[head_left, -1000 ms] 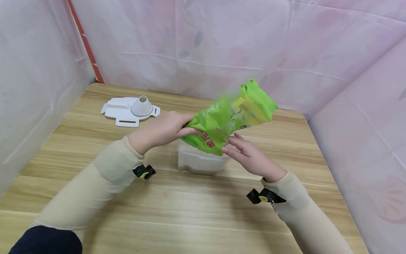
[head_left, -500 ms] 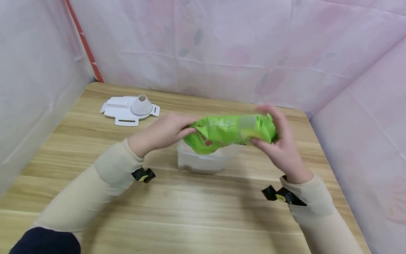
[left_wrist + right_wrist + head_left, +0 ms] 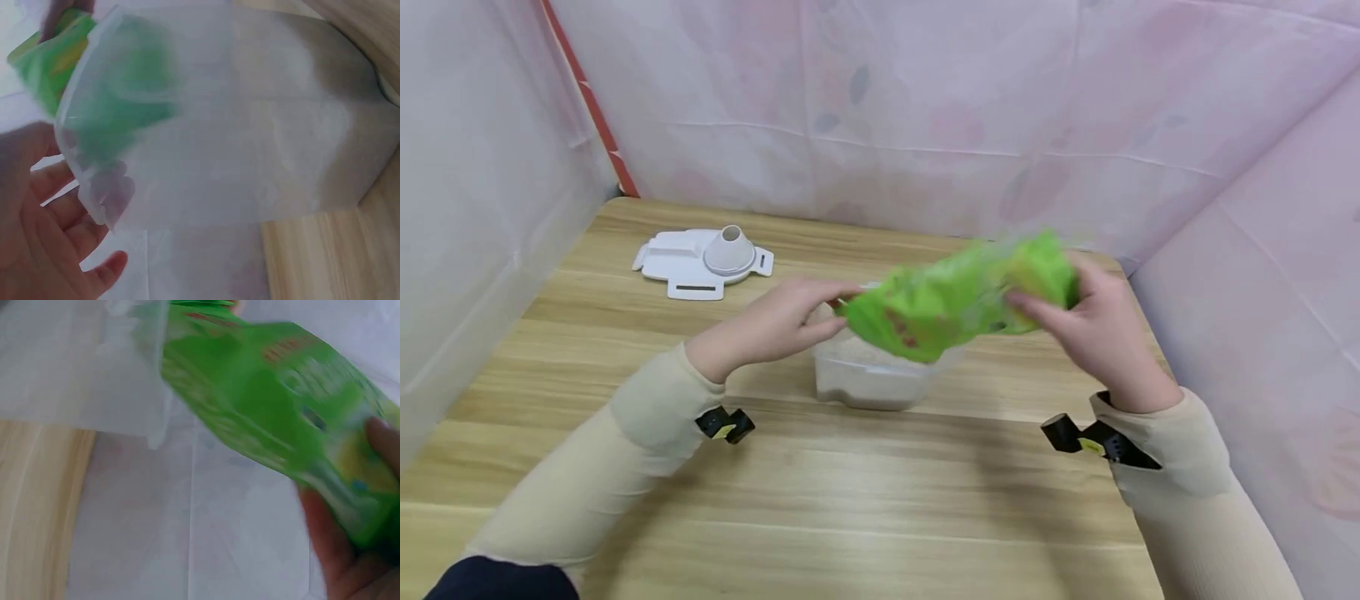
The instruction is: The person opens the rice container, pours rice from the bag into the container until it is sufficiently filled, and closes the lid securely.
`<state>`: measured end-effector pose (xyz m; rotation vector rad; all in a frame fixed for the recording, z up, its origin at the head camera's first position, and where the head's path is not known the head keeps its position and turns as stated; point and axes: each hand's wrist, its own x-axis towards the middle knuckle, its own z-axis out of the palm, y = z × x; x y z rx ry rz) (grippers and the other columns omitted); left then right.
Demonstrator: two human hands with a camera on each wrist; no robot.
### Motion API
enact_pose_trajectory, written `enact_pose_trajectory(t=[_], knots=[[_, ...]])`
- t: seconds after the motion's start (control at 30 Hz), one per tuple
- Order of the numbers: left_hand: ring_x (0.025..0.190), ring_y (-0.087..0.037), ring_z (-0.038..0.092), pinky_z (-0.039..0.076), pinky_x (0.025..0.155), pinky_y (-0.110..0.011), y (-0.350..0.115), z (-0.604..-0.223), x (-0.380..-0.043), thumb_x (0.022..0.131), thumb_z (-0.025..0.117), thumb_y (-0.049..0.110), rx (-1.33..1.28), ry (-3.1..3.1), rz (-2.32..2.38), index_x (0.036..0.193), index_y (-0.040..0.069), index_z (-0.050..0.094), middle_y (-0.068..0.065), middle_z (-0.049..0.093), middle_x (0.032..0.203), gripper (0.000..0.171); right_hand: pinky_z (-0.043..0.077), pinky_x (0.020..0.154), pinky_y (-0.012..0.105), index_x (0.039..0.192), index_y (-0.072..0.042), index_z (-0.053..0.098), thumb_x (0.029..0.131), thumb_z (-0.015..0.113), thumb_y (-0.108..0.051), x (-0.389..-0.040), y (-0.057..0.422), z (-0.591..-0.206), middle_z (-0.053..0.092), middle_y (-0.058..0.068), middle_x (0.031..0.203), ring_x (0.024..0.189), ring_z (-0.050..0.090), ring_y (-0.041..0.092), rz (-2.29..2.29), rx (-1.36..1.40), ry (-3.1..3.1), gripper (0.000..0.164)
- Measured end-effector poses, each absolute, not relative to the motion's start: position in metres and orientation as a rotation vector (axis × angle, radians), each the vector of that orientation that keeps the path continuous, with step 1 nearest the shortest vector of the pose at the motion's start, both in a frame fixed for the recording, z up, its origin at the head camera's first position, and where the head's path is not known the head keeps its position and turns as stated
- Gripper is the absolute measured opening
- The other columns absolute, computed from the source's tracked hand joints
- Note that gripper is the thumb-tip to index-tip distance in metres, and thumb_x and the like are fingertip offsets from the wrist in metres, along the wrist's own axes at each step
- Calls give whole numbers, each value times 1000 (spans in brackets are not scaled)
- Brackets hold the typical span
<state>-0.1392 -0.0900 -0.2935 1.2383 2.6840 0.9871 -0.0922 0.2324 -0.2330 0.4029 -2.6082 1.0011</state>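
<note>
A soft green plastic bag [image 3: 917,308] with red and white print, blurred by motion, slants over a translucent plastic box [image 3: 868,385]. My right hand [image 3: 1097,325] grips the bag's right end, thumb on the near side. Beside the bag's lower left end is my left hand [image 3: 767,321], thumb and fingers spread apart. In the left wrist view, the fingers of that hand lie loosely along the box's rim [image 3: 74,137] and the bag is apart from them. Pale contents show inside the box below the bag, which hides part of its opening.
A white plastic lid [image 3: 688,265] with a cone-shaped spout lies at the back left of the wooden table [image 3: 850,500]. Patterned cloth walls [image 3: 925,100] enclose the table at the back and both sides.
My right hand has moved from under the bag to its right end and now holds it there, shifted rightward. The left hand has let go of the bag's left end.
</note>
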Motion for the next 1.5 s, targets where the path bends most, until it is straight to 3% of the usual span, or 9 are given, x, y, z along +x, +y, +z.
enact_pose_trajectory(t=[0.13,0.33,0.5,0.63,0.77,1.03,1.23,1.4,1.5], knots=[[104,-20,58,43,93,-39,-92,-294,-137,88,61,13,1199,2661,1000,128,5,53,-7,61,119,42,35,52,19,115,-6,62,76,78,-13,-92,227,-236,59,6,76,60,44,13,912,547,-2644,42],[103,-20,59,45,90,-37,-86,-299,-135,88,66,18,1144,2715,1025,126,4,54,-6,64,112,42,34,51,20,107,-4,64,74,79,-12,-93,219,-237,59,6,71,57,42,14,831,592,-2576,38],[113,-23,54,42,96,-40,-81,-306,-132,89,65,22,1045,2784,1035,138,4,39,-8,59,123,58,33,50,20,103,1,62,70,81,-6,-94,219,-246,57,7,69,56,42,15,789,637,-2519,39],[119,-25,49,37,101,-41,-78,-310,-130,89,64,24,1028,2806,1068,144,4,27,-11,51,132,69,33,48,19,105,1,61,73,78,-6,-91,223,-252,53,5,67,55,40,13,814,585,-2533,38],[124,-26,44,32,105,-40,-76,-314,-131,90,64,23,1036,2771,1138,144,3,28,-13,45,137,68,36,48,17,110,1,60,78,75,-9,-86,227,-253,53,7,70,57,42,14,907,485,-2553,36],[127,-26,40,29,107,-41,-71,-318,-133,90,63,22,1026,2704,1195,144,4,29,-12,42,140,66,48,60,19,136,-7,29,99,46,-19,-80,253,-252,48,14,103,78,54,11,1403,299,-2669,43],[129,-27,37,27,108,-41,-65,-318,-133,91,61,22,1036,2676,1193,143,4,31,-13,38,143,63,52,65,21,147,-20,7,97,49,-15,-74,287,-258,40,21,127,88,61,7,1721,194,-2671,66],[132,-25,34,25,109,-40,-65,-320,-134,91,62,22,1061,2673,1225,141,2,35,-13,39,142,60,49,63,21,131,-14,31,99,45,-13,-67,306,-275,60,5,101,77,61,11,2029,216,-2524,35],[130,-25,35,26,108,-39,-65,-322,-133,90,63,21,1081,2678,1233,140,2,37,-13,41,140,59,51,62,22,120,-9,37,100,41,-8,-62,313,-290,63,4,95,77,62,12,2298,211,-2384,21]])
